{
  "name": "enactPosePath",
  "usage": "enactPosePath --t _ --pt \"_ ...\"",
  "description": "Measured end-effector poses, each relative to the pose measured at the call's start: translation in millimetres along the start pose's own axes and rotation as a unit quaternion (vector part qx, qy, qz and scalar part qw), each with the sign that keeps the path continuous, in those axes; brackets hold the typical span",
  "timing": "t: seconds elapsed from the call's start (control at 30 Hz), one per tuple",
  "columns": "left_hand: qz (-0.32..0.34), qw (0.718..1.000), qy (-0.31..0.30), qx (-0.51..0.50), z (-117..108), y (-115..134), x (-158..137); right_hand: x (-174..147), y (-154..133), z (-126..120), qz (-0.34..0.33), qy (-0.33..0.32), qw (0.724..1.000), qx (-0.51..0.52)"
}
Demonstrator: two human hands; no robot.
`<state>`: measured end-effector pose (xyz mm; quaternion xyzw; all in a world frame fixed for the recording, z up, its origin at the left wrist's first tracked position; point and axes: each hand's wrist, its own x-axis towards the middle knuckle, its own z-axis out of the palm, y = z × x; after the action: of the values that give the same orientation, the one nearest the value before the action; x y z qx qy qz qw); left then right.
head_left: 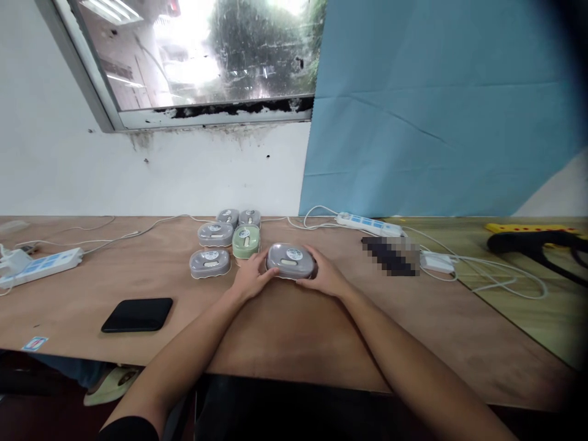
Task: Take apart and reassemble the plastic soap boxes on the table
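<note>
A grey oval plastic box point(291, 262) with a see-through lid and a round white sticker sits on the table in front of me. My left hand point(252, 274) grips its left side, thumb at the front edge. On the right side my right hand point(325, 274) holds it the same way, with the fingers partly hidden behind the box. Just left of my left hand stands a green box point(247, 241) of the same shape. More grey boxes are grouped beside it: one at the front point(210, 263), one behind that point(215, 234), and two at the back point(227, 217).
A black phone point(136, 315) lies at the left front. White power strips rest at the left point(43, 267) and back right point(370, 225). Cables run along the wall, and an adapter point(437, 263) and a blurred-out dark item point(390, 256) lie to the right.
</note>
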<state>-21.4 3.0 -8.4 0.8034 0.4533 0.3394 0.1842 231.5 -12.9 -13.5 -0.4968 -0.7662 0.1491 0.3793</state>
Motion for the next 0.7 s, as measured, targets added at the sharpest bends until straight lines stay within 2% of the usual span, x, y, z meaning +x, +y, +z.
enactPosePath --t 0.1,0.17,0.27,0.37,0.43,0.5,0.57,0.63,0.7 --pt "0.041 0.997 0.055 -0.044 2 2 0 0 -7 5 -0.078 0.077 0.994 -0.029" --pt "0.04 0.989 0.101 -0.102 3 2 1 0 -10 11 -0.126 0.111 0.984 -0.053" --pt "0.049 0.965 0.167 -0.197 3 3 1 2 -14 22 -0.187 0.146 0.968 -0.083" --pt "0.125 0.934 0.236 -0.238 -1 2 1 5 -19 33 -0.227 0.166 0.954 -0.102" --pt "0.152 0.91 0.301 -0.241 -9 0 4 7 -23 37 -0.216 0.171 0.957 -0.091" --pt "0.139 0.883 0.39 -0.223 -26 -8 11 8 -24 38 -0.179 0.169 0.967 -0.068" --pt "0.097 0.85 0.482 -0.192 -51 -22 18 9 -21 36 -0.134 0.164 0.976 -0.052" --pt "0.03 0.822 0.545 -0.162 -84 -43 22 9 -15 32 -0.089 0.172 0.98 -0.045" --pt "-0.03 0.826 0.541 -0.153 -117 -68 22 11 -6 29 -0.051 0.187 0.98 -0.043"
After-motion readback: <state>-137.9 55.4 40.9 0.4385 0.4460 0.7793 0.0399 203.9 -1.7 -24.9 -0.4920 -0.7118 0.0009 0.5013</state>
